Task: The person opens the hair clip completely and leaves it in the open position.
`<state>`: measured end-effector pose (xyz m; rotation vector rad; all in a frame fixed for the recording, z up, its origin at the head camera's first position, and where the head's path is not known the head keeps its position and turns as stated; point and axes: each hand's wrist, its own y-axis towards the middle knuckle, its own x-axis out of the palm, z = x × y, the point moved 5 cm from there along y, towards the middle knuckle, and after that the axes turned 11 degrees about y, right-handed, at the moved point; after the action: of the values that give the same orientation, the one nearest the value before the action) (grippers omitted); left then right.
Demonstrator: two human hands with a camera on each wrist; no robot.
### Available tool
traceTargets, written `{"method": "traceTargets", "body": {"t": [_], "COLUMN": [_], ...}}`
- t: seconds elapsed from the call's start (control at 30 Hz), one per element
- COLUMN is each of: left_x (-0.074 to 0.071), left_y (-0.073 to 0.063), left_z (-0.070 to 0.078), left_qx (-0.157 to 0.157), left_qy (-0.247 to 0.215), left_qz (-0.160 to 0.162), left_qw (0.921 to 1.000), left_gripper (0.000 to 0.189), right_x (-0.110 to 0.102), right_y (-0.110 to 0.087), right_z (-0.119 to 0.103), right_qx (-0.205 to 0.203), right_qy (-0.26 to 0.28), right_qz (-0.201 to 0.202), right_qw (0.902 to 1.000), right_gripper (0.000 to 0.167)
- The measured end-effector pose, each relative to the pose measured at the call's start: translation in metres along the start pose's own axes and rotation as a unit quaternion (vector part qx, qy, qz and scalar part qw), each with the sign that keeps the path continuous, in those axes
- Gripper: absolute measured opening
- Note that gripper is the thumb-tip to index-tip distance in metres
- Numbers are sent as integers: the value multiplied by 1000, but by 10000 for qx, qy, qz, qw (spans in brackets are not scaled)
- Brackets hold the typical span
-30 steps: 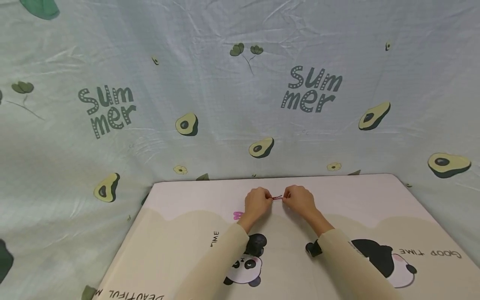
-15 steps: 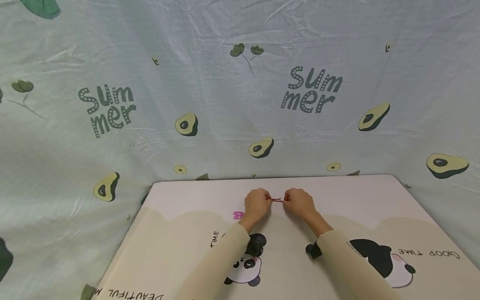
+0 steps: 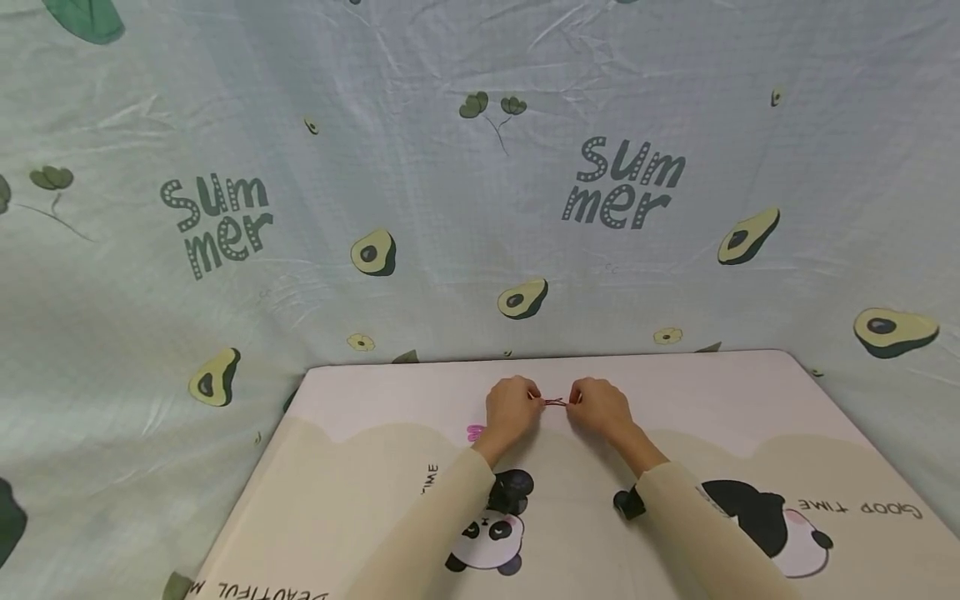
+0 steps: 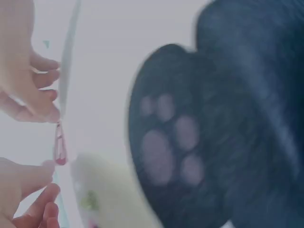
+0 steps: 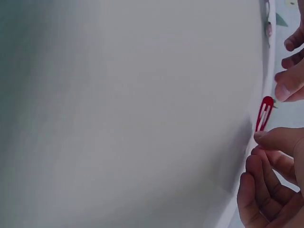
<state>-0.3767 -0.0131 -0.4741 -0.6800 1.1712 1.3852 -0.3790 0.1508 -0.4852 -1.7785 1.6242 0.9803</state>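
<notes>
A small red snap hair clip [image 3: 555, 402] is held up between the two hands near the far side of the table. My right hand [image 3: 602, 407] pinches its narrow end between thumb and fingertip, which the right wrist view shows closely. At the rounded end, my left hand [image 3: 513, 408] has its thumb tip right against the clip [image 4: 60, 154]. The left index finger stands apart below that thumb in the left wrist view. The clip's slotted middle shows between the hands in the right wrist view.
A table [image 3: 360, 383] with a panda-print cover lies under both forearms. Pink loops [image 3: 475, 432] show beside the left wrist, partly hidden by it. Behind the table's far edge hangs a pale curtain [image 3: 435, 183] with avocado prints.
Both hands stay nearly in place around the clip. The left hand has shifted very slightly left, while the clip sits slightly lower in the head view than a second ago.
</notes>
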Motion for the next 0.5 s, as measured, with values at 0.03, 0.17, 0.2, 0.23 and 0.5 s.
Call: {"method": "traceTargets", "body": {"t": [0.03, 0.17, 0.2, 0.23, 0.5], "left_x": [-2, -17, -21, -26, -47], "left_y": [0, 0, -1, -2, -19], "left_z": [-2, -9, -11, -14, -33], "left_qx": [-22, -4, -8, -21, -241], "left_qy": [-33, -232, -296, -360, -677], "left_qz": [6, 158, 194, 229, 335], "left_qw": [10000, 9996, 9994, 9991, 9969], "left_gripper": [7, 12, 13, 13, 12], "right_x": [-1, -6, -7, -8, 0], "right_y": [0, -1, -2, -2, -4], "right_z": [0, -7, -10, -13, -48], "right_qx": [-20, -231, -327, -427, -967], "right_qy": [44, 312, 377, 378, 426], "right_qz": [8, 181, 214, 232, -35], "right_qw": [10000, 9991, 9985, 9981, 9944], "right_gripper": [10, 16, 16, 16, 15]}}
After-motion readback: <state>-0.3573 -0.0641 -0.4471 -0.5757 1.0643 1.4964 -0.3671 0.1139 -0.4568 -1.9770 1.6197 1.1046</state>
